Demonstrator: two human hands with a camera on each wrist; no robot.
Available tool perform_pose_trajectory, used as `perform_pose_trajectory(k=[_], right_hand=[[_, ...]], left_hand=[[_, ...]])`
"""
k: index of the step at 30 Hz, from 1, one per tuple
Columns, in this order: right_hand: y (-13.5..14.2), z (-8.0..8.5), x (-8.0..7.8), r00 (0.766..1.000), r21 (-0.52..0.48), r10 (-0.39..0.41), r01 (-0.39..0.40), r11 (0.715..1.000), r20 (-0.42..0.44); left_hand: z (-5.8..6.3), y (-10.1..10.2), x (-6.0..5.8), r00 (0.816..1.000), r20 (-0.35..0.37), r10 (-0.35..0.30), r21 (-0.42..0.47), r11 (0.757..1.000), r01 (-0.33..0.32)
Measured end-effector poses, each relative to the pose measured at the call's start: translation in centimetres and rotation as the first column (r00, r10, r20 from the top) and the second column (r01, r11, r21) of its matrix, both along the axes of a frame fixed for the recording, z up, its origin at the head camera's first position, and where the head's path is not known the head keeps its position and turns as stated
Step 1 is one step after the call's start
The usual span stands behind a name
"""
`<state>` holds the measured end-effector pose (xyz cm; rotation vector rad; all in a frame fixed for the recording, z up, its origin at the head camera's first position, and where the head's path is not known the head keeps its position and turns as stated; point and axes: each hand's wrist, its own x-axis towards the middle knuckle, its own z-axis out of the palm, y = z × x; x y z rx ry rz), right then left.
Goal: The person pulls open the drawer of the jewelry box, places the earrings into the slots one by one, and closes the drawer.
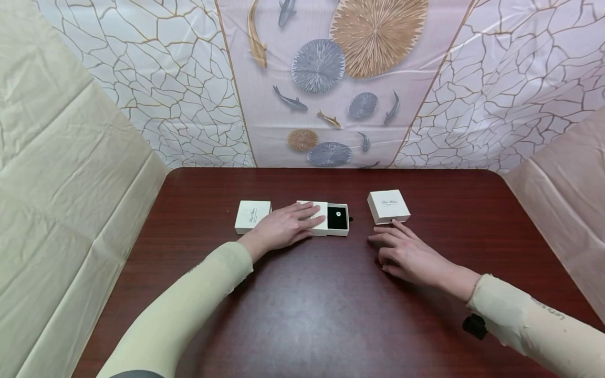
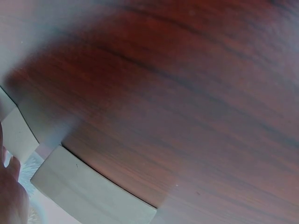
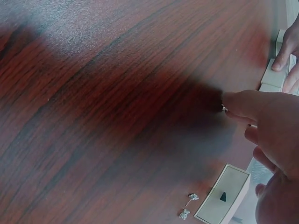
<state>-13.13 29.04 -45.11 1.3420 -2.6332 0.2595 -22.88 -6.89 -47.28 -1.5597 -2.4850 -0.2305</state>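
My left hand (image 1: 285,226) lies across the middle white box (image 1: 321,227), fingers outstretched over its top and thumb at the near side. This box's drawer is slid out to the right; its black lining (image 1: 337,223) carries a small sparkling earring (image 1: 338,214). Low over the table in front of the right white box (image 1: 388,203), my right hand (image 1: 416,260) has its fingers bent. A tiny sparkling earring (image 3: 224,108) shows at its thumb tip in the right wrist view, pinched and mostly hidden. Two more earrings, one upper (image 3: 193,197) and one lower (image 3: 184,214), lie beside the right box.
Left of the middle box stands another closed white box (image 1: 250,214) with printed lettering. All the boxes rest on a dark red wooden table (image 1: 302,315). Patterned sheeting (image 1: 189,79) hangs behind the table, with cream cloth (image 1: 61,157) along the left side.
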Motion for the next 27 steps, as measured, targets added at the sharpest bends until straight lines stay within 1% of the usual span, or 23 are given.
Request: perform_pose_trajectory(k=[6, 11, 18, 23, 27], right_hand=[[-0.2, -0.1, -0.1, 1.0, 0.001, 0.0, 0.0, 1.0, -0.01], [-0.5, -0.3, -0.2, 1.0, -0.022, -0.001, 0.0, 1.0, -0.018], [-0.9, 0.0, -0.3, 1.0, -0.016, -0.025, 0.025, 1.0, -0.005], [-1.3, 0.6, -1.1, 1.0, -0.054, -0.029, 0.029, 0.998, -0.003], [-1.9, 1.3, -2.1, 0.999, -0.089, -0.037, 0.037, 0.995, 0.003]], left_hand=[[0.0, 0.0, 0.0, 1.0, -0.003, 0.0, 0.005, 1.0, 0.0], [0.0, 0.0, 0.1, 1.0, 0.005, 0.001, 0.013, 1.0, -0.001], [0.0, 0.1, 0.1, 1.0, 0.004, 0.003, 0.004, 1.0, -0.003], [0.1, 0.1, 0.2, 1.0, 0.012, 0.009, -0.01, 1.0, -0.009], [0.1, 0.0, 0.2, 1.0, 0.009, 0.005, -0.004, 1.0, -0.005]])
